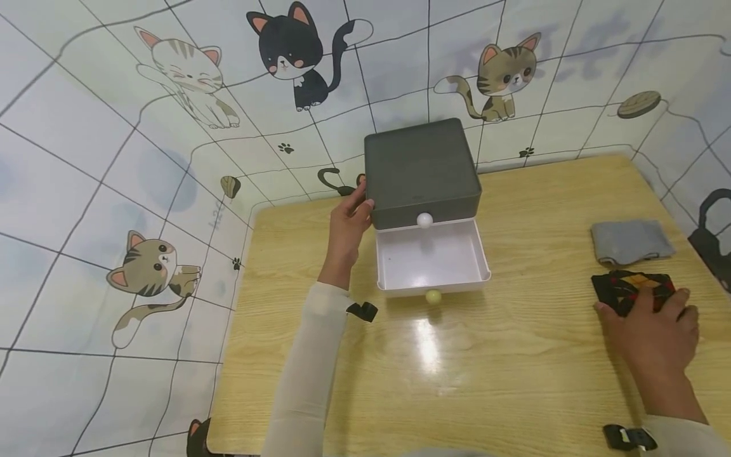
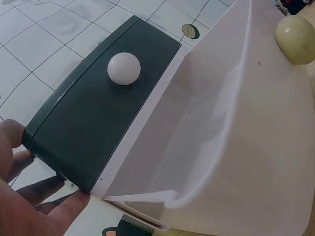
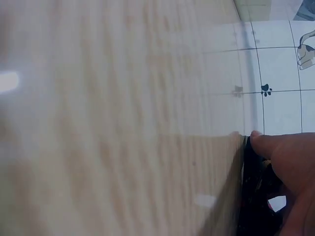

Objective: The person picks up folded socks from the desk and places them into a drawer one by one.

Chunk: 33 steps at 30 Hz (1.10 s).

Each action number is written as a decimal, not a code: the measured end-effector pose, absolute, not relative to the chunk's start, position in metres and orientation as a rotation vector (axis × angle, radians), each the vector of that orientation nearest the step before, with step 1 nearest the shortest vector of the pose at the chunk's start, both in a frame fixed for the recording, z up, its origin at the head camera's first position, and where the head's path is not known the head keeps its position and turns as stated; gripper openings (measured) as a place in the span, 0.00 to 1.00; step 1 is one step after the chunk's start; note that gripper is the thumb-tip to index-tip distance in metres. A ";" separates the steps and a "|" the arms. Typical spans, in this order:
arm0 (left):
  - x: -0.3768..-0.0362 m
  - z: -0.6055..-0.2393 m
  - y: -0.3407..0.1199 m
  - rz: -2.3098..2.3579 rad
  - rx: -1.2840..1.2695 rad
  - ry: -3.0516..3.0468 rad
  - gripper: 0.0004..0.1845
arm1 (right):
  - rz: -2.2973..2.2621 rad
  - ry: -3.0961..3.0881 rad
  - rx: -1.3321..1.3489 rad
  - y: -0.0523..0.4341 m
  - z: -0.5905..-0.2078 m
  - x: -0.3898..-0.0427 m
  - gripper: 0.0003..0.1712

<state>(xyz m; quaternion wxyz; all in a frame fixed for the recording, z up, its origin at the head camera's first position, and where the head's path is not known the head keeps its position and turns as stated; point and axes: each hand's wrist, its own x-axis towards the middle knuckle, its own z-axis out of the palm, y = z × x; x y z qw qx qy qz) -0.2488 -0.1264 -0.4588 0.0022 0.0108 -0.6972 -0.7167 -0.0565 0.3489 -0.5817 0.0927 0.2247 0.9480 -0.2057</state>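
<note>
A dark grey drawer box (image 1: 422, 166) stands at the back of the wooden table (image 1: 514, 368). Its lower white drawer (image 1: 431, 261) is pulled out and looks empty, with a yellowish knob (image 1: 433, 296) on its front. Above it a shut drawer shows a white knob (image 1: 424, 220). My left hand (image 1: 351, 219) holds the box's front left corner, thumb on the front. In the left wrist view, the fingers (image 2: 47, 189) wrap the box (image 2: 98, 113) beside the drawer (image 2: 211, 128). My right hand (image 1: 651, 330) grips a black patterned cloth (image 1: 625, 287) at the table's right; a fingertip (image 3: 275, 147) presses its edge (image 3: 253, 196).
A folded grey cloth (image 1: 628, 241) lies just behind the black one. The table stands in a corner of walls papered with cartoon cats (image 1: 297, 51). Bare tabletop lies between the drawer and the cloths and along the front.
</note>
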 end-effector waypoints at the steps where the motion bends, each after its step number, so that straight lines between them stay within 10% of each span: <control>1: -0.248 -0.459 -0.126 -2.244 0.034 -2.190 0.25 | -0.614 2.828 0.658 0.349 -0.583 -0.055 0.66; 12: -0.250 -0.459 -0.123 -2.233 0.025 -2.197 0.25 | -0.712 2.840 0.668 0.359 -0.590 -0.049 0.62; 21: -0.249 -0.459 -0.125 -2.211 0.022 -2.212 0.25 | -0.645 2.993 0.651 0.363 -0.590 -0.054 0.35; 33: -0.249 -0.457 -0.123 -2.231 0.010 -2.170 0.25 | -0.663 3.254 0.483 0.372 -0.585 -0.054 0.23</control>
